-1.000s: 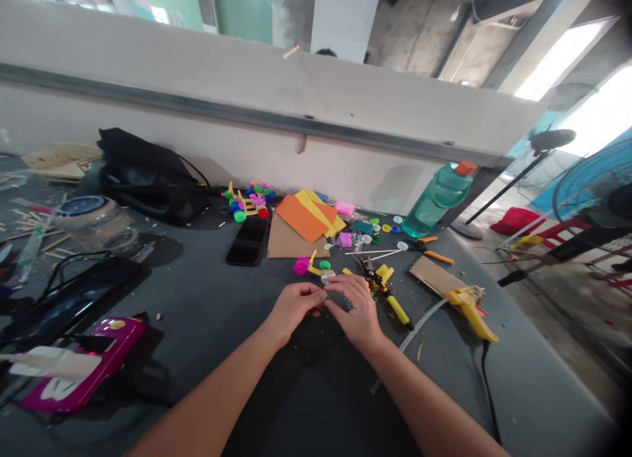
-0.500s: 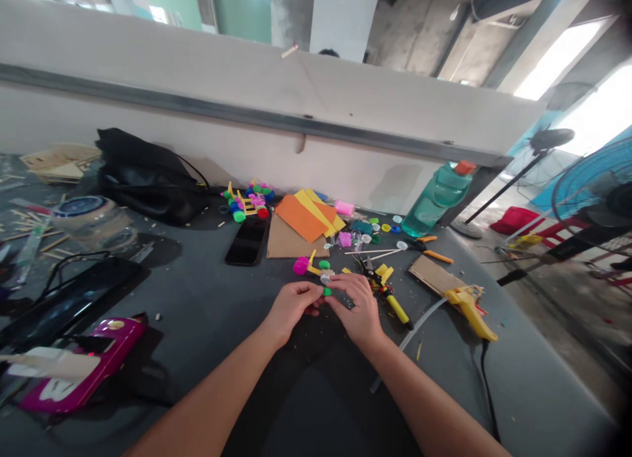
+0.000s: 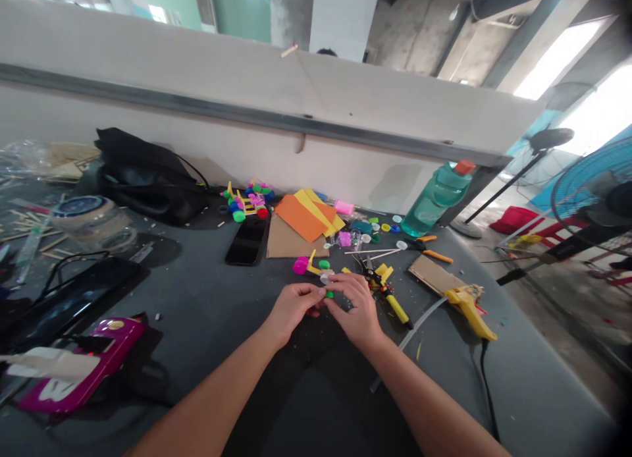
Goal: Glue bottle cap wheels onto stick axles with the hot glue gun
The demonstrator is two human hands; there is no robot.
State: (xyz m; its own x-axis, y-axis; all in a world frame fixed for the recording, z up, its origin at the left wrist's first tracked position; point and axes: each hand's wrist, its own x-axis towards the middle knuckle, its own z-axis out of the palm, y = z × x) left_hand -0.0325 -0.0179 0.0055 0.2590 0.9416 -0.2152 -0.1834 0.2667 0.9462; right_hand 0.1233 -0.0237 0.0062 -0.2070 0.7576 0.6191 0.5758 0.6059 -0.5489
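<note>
My left hand point(image 3: 292, 309) and my right hand point(image 3: 356, 311) meet at the middle of the dark table point(image 3: 207, 312), fingertips together. Between them they pinch a small green plastic piece point(image 3: 329, 294), and a pale bottle cap point(image 3: 325, 279) sits against my right fingers. Just beyond my hands lies a small yellow stick model with a magenta cap wheel point(image 3: 301, 266). A yellow-handled craft knife point(image 3: 392, 302) lies to the right of my right hand. Most of the held piece is hidden by my fingers.
Beyond my hands lie a black phone point(image 3: 247, 241), orange and yellow sheets on cardboard point(image 3: 296, 223), and a cap-wheeled toy point(image 3: 245, 203). A yellow glue gun point(image 3: 467, 310) lies right, by a green bottle point(image 3: 434, 200). A magenta box point(image 3: 83, 371) and black bag point(image 3: 145, 177) sit left.
My fingers have shifted slightly on the small green piece. A crumpled clear plastic bag now shows at the far left of the table.
</note>
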